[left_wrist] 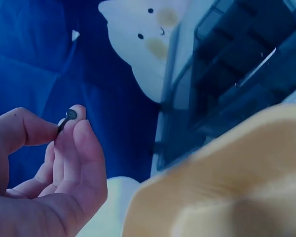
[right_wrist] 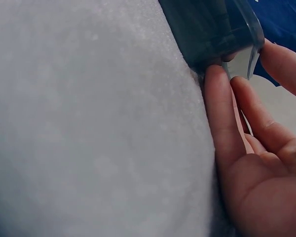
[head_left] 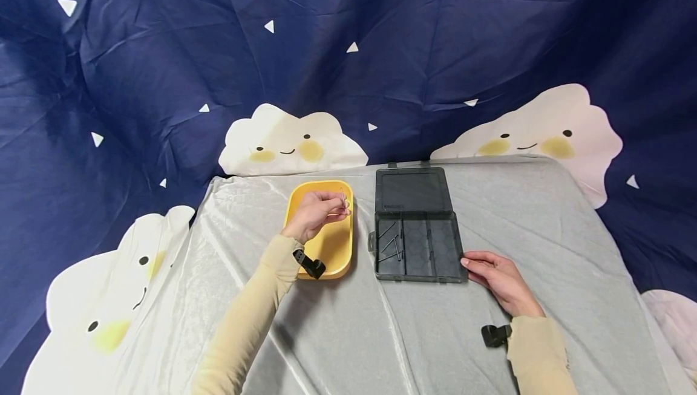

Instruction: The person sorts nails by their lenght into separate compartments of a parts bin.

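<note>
My left hand pinches a thin dark screw between thumb and fingertips, above the yellow tray. In the left wrist view its round head points up out of the grip. To the right lies a dark translucent compartment box, its lid laid back. Several similar screws lie scattered in its left compartment. My right hand holds the box's near right edge, with fingertips on either side of the corner in the right wrist view.
A grey velvety cloth with folds covers the table. Behind it hangs a dark blue curtain printed with white clouds and triangles. A latch sticks out from the box's left side, facing the tray.
</note>
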### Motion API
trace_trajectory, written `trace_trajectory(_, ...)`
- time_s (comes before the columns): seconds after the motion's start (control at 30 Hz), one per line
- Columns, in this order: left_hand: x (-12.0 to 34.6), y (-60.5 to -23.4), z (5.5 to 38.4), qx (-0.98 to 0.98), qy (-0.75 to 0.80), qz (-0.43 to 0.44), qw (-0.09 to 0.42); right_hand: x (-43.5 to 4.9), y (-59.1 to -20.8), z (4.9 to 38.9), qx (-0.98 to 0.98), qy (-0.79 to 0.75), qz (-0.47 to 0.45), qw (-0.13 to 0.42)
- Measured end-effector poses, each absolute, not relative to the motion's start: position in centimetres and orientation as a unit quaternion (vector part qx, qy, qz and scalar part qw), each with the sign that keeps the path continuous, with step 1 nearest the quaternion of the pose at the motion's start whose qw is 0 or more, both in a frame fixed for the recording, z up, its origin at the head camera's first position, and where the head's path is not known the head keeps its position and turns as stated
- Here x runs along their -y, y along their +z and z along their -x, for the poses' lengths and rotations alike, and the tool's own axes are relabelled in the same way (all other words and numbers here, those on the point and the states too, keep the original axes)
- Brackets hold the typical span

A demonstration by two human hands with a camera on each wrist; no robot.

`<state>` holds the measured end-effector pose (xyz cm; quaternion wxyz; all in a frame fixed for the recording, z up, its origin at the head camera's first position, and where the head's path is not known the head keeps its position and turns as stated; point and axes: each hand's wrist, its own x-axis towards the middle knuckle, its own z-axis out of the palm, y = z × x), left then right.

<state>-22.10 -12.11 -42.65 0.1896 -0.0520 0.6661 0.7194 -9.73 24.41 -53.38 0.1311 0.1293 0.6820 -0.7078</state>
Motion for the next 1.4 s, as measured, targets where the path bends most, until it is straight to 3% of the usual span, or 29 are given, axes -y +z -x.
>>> trace_trajectory(0.37,10.7,-42.0,20.6,-0.655,0.727,0.012,0.205,-24.3,-53.3,9.7,-0.68,-0.711,-0.128,0.127)
trace_trajectory(1.4,6.3,-43.4,18.5,-0.693,0.696,-0.018,0.186,-24.4,-53.4,9.7,-0.682,-0.709,-0.125,0.131)
